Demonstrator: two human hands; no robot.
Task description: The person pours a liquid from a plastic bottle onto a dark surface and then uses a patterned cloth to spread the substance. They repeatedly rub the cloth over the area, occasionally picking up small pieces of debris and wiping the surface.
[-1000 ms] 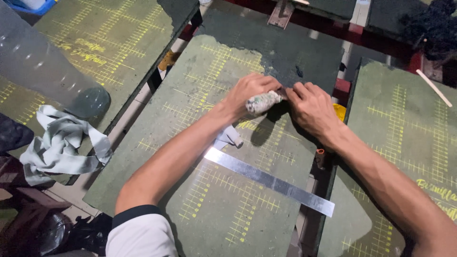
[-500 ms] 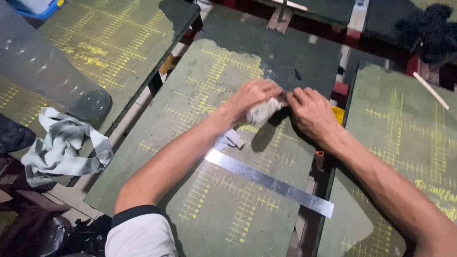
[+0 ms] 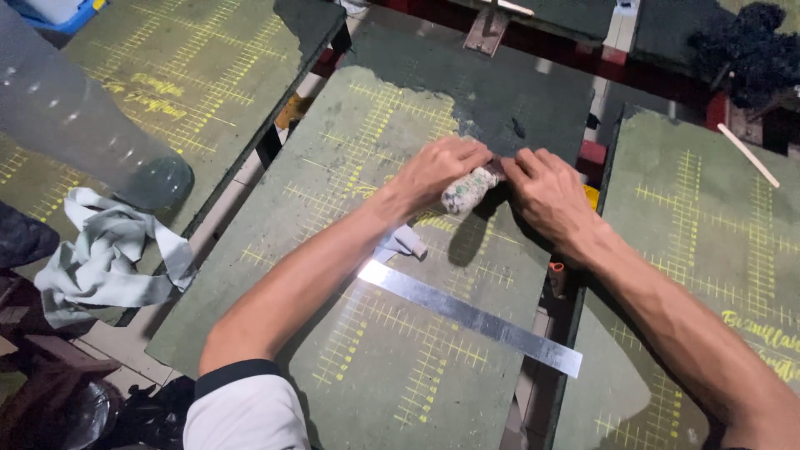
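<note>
My left hand (image 3: 437, 171) is squeezed round a small rag wad (image 3: 463, 193) on the green counter (image 3: 350, 167); my right hand (image 3: 546, 196) pinches its end with fingers together; it looks soft, light, squishy; best grabbed round the middle.

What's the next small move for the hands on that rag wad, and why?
Probably push the wad forward along the green board toward its dark upper patch. The left hand grips it, the right hand pinches its end, and the patch edge lies just ahead.
</note>
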